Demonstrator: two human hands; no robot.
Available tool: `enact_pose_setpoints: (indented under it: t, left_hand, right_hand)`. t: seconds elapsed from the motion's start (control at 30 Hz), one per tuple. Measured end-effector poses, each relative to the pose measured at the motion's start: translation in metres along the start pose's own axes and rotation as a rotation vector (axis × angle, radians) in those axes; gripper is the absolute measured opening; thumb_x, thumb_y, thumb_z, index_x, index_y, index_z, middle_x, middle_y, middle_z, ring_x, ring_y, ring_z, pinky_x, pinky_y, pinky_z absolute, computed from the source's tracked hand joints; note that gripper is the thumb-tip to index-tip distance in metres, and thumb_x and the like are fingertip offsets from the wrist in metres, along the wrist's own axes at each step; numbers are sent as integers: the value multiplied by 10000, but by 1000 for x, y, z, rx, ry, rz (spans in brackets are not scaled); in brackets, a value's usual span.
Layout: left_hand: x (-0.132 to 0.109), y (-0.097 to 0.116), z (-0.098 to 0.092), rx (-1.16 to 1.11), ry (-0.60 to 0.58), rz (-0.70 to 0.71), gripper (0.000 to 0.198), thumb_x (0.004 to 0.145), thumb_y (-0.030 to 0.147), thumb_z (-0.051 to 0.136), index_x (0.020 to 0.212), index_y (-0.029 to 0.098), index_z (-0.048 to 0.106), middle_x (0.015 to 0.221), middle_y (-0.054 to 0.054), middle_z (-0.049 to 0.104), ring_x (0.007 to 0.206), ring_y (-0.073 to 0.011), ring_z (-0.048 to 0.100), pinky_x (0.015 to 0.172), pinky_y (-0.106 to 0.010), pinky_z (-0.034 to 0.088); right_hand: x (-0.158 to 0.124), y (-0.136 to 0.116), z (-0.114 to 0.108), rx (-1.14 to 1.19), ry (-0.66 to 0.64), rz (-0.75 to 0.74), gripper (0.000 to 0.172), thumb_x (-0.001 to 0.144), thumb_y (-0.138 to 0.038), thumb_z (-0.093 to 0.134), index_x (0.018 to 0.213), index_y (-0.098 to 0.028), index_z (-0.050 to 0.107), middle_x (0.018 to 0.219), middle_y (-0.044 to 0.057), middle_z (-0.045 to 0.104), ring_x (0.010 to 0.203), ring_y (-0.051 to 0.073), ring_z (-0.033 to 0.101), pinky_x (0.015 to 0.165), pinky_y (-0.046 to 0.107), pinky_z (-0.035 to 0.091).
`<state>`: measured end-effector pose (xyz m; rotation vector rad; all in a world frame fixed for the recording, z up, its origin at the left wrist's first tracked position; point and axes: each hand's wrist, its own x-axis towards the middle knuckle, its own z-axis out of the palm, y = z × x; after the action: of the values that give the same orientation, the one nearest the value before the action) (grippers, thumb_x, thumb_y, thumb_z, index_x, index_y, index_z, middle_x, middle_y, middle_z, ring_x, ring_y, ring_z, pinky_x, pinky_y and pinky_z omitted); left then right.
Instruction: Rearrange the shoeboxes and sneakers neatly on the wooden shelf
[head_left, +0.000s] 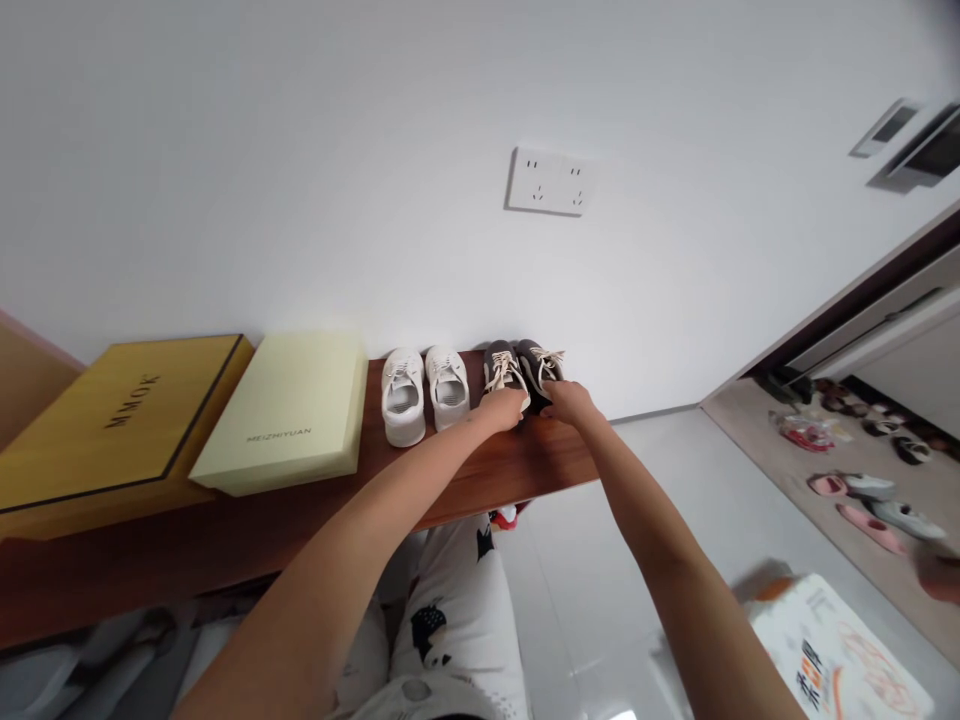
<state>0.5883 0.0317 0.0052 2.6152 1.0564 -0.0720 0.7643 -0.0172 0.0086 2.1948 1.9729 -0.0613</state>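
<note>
- Dark lace-up shoes (501, 358) are set side by side near the right-hand end of a reddish-brown wooden desk (536, 460), toes turned toward a white wall (360, 200).
- The left dark shoe (493, 353) is held at its heel by the left hand (505, 406), with the fingers drawn narrow around the rim; their undersides are hidden.
- The right dark shoe (532, 358) is likewise held at the heel by the right hand (570, 400), thumb and fingers brought close together at the collar.
- Both shoes are judged to be light, each easily managed by one hand, with uppers that are probably soft and soles that are firmer.
- Little fragility or slipperiness is expected; the stiffened heel is seen as the surest place to be gripped, while the pale laces (498, 372) are better left unpulled, since they may be loosened.
- If only the collar is pinched, the toe may be left to droop, so support from the sole could be needed.
- White shoes (448, 365) are lined up just to the left, well apart from the boxes' far end.
- A pale yellow box (292, 395) is placed beyond them, beside a larger mustard box (165, 410) marked "MMOK".
- A socket plate (551, 182) is mounted on the wall above.
</note>
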Motion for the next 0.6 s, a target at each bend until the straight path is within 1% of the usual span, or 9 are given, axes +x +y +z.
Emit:
enact_pose_setpoints:
  t: [0.17, 0.27, 0.43, 0.53, 0.6]
  left_hand:
    - [4, 0, -2, 26, -42, -25, 274, 922, 269, 661, 1191, 215, 650, 1276, -130, 703, 1219, -283, 661, 1004, -373, 514]
    - [8, -2, -1, -15, -25, -45, 261, 902, 233, 673, 1163, 212, 665, 1266, -144, 704, 1207, -302, 666, 1005, -399, 516]
    - [17, -6, 6, -88, 8, -45, 191, 859, 167, 694, 1049, 196, 688, 1203, -169, 719, 1190, -337, 672, 1004, -428, 510]
    - [24, -7, 8, -123, -3, -57, 168, 847, 151, 700, 1009, 195, 687, 1193, -167, 723, 1176, -328, 677, 1002, -412, 506]
    - [28, -9, 8, -132, -14, -55, 187, 853, 152, 692, 1035, 198, 683, 1201, -162, 723, 1182, -319, 674, 1006, -398, 502]
  right_hand:
    - [4, -8, 0, -13, -12, -23, 419, 839, -372, 812, 1192, -217, 647, 1181, 141, 748, 1097, 303, 712, 877, 342, 501]
    - [7, -11, 2, 10, -4, -25, 420, 812, -348, 843, 1165, -210, 662, 1158, 153, 754, 1085, 314, 720, 878, 354, 502]
    - [13, -13, 10, 43, 29, -24, 382, 790, -300, 861, 1113, -209, 679, 1114, 158, 768, 1079, 319, 726, 870, 348, 499]
    - [17, -13, 13, 38, 25, -20, 380, 787, -307, 861, 1107, -215, 677, 1100, 149, 775, 1068, 312, 728, 878, 345, 494]
    - [21, -13, 13, 37, 15, -26, 400, 777, -307, 867, 1117, -216, 676, 1099, 147, 776, 1066, 314, 729, 881, 347, 492]
